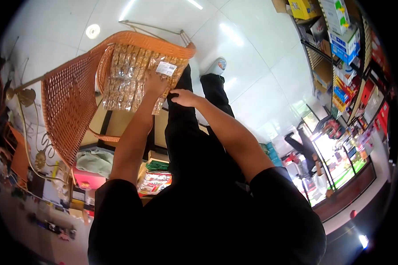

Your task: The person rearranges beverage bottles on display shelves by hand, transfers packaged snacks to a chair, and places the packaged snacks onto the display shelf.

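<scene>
Clear plastic packets of brown, nubbly snack pieces (pixel 127 79) lie side by side on the seat of an orange woven chair (pixel 70 104). One packet carries a white printed label (pixel 166 68). My left hand (pixel 154 83) rests on the packets just below the label, its fingers stretched out. Beside my black-clad leg, my right hand (pixel 185 98) has its fingers bent together at the near right edge of the plastic packet. Its fingertips touch the edge there; the underside of the grip is hidden.
Shelves with boxed goods (pixel 342 44) stand at the right. Below the chair are a grey-green cloth (pixel 95 162) and red-and-white packages (pixel 155 182). A curled metal frame (pixel 26 137) stands left. A lit display (pixel 336 163) and another person's dark-clothed legs (pixel 303 143) are farther right.
</scene>
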A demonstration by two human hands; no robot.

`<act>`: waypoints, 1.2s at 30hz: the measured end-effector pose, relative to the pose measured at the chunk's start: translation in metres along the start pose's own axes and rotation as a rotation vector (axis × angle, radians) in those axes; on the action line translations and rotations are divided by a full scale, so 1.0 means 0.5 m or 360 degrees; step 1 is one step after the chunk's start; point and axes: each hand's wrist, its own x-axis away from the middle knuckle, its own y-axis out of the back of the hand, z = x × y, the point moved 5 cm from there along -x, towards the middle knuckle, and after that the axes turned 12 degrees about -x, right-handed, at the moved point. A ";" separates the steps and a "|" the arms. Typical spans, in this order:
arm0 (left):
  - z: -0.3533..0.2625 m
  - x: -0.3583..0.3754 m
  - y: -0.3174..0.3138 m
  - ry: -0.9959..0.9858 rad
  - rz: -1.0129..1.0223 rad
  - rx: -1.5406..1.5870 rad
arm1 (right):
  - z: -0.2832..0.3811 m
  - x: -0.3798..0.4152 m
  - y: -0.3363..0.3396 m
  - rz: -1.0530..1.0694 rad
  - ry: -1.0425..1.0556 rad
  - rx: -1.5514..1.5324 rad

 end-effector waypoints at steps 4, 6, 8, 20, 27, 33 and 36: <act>0.021 -0.038 -0.021 -0.0176 -0.0130 -0.0209 | -0.070 0.059 0.038 -0.0176 -0.0005 -0.0457; 0.004 -0.041 0.014 -0.0216 0.0081 -0.0279 | -0.125 0.109 0.075 -0.0319 -0.0043 -0.1095; -0.030 -0.015 0.030 -0.0240 0.0276 -0.0355 | -0.187 0.163 0.114 -0.0452 0.0065 -0.1257; -0.304 0.210 -0.041 -0.0626 0.0260 -0.0102 | -0.583 0.736 0.324 -0.1400 0.0486 -0.1961; -0.777 0.529 -0.130 -0.1426 0.0187 0.0353 | -0.985 0.922 0.097 -0.2391 0.0638 -0.3082; -1.013 0.850 -0.023 -0.2117 0.0085 -0.0198 | -1.073 0.710 -0.207 -0.1823 -0.0103 -0.3191; -1.032 0.908 0.041 -0.2215 -0.0028 -0.0268 | -0.984 0.646 -0.182 -0.1701 0.0026 -0.3458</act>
